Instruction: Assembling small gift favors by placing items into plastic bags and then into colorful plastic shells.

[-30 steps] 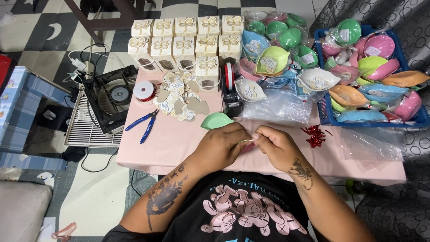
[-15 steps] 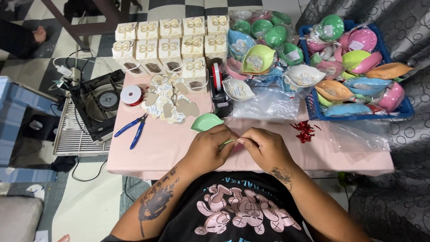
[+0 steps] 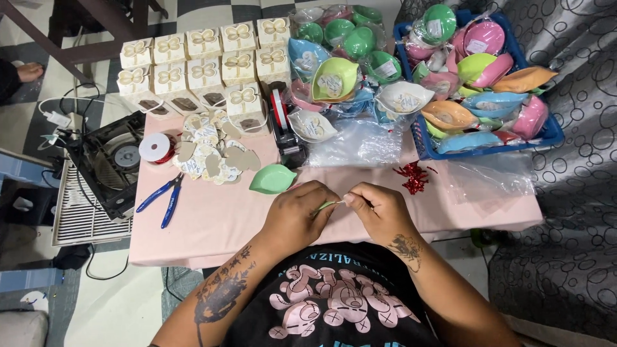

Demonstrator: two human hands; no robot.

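Green leaf-shaped dish is seen just beyond the fingers of the left hand, at the same place as half a second ago. The blue basket of coloured dishes is found far beyond the right hand. A thin pale green strip is pinched between the fingertips of both hands, which were brought slightly closer; the small handwork seems to be continued.

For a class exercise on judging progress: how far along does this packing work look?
Done: cream gift boxes stand assembled in rows. In hand: the left hand and right hand pinch a thin pale strip between them, beside a green leaf-shaped dish. Left: many coloured dishes fill the blue basket, and paper tags lie loose.
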